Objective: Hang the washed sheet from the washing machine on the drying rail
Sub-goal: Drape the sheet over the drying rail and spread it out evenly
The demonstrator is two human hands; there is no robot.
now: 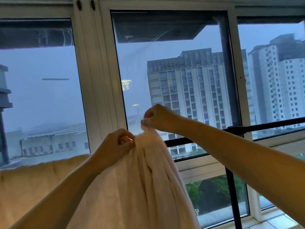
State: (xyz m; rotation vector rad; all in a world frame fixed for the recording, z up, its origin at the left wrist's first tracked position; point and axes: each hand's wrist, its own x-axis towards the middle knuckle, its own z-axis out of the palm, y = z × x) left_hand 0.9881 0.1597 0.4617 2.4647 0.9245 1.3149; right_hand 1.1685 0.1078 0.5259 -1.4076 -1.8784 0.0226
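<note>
Sheet (140, 179): soft pale cloth, gathered into pleats.
Rail (264, 127): thin black bar, right of sheet.
Left hand (115, 142): pinches sheet's top.
Right hand (156, 118): pinches sheet's top.

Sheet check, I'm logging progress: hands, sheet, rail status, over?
Left hand and right hand both pinch sheet top edge. Sheet bunched at rail, hanging down. Rail bare to the right, nothing blocking.

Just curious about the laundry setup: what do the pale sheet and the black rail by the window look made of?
The sheet: soft woven cloth, perhaps cotton, matte; it gathers into fine folds at the top. The drying rail: probably coated metal tube, black, smooth, straight and thin; not certain.
</note>
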